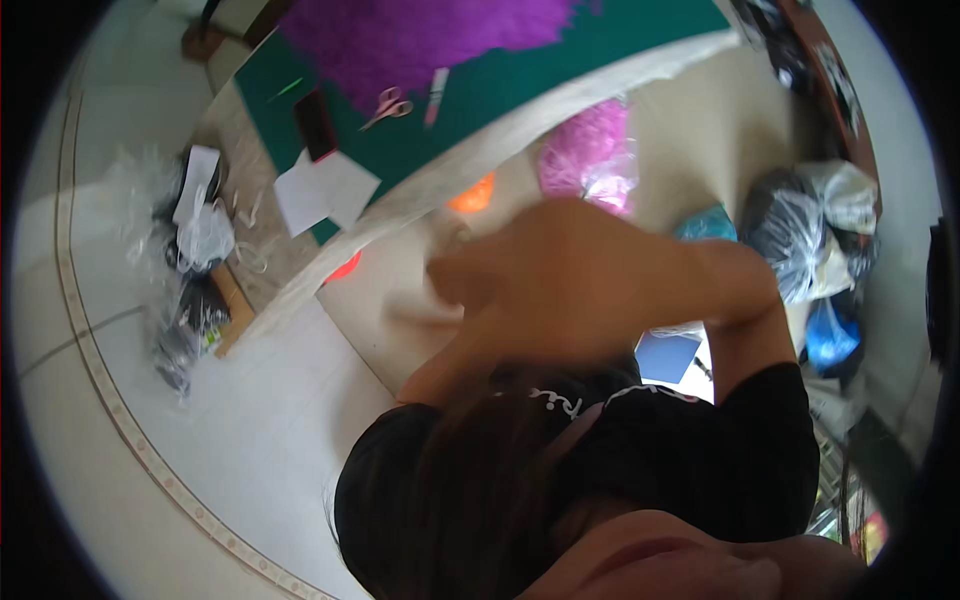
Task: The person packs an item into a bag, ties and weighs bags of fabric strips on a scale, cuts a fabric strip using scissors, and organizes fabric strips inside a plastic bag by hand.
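My right hand (570, 265) is raised in front of my chest, smeared by motion, its forearm coming across from the right. My left forearm (445, 370) rises from the lower left and runs in behind the right hand. Most of my left hand is hidden there, and the blur hides how the fingers of both hands lie. No held thing can be made out. Beyond the hands, scissors with pink handles (388, 108) lie on a green-topped table (440, 140), beside a slim white-and-pink tool (436, 97). A heap of fluffy purple material (420, 40) covers the table's far part.
A dark phone (316, 125), white paper sheets (325, 190) and a green pen (285, 90) lie on the table's left side. Under its edge stands a clear bag of pink material (588, 150). Stuffed plastic bags (785, 230) sit at the right; crumpled plastic (205, 237) lies left.
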### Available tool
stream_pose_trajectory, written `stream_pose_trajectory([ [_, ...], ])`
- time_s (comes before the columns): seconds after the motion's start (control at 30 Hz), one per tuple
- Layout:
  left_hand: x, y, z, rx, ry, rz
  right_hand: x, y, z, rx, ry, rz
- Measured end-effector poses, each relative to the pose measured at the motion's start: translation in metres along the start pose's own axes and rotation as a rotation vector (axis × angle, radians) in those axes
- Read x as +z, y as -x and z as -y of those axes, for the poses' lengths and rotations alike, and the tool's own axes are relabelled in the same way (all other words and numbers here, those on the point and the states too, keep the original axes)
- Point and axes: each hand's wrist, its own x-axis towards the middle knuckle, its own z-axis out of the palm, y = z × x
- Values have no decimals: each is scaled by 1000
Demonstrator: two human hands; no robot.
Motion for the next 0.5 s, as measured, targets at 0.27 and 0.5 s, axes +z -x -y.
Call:
stream_pose_trajectory([
  [0.27, -87, 111, -167, 320, -53, -484, 127, -148, -338, 463, 754, 99],
  [0.5, -104, 148, -244, 573, 49, -690, 158, -147, -361, 511, 1036, 342],
])
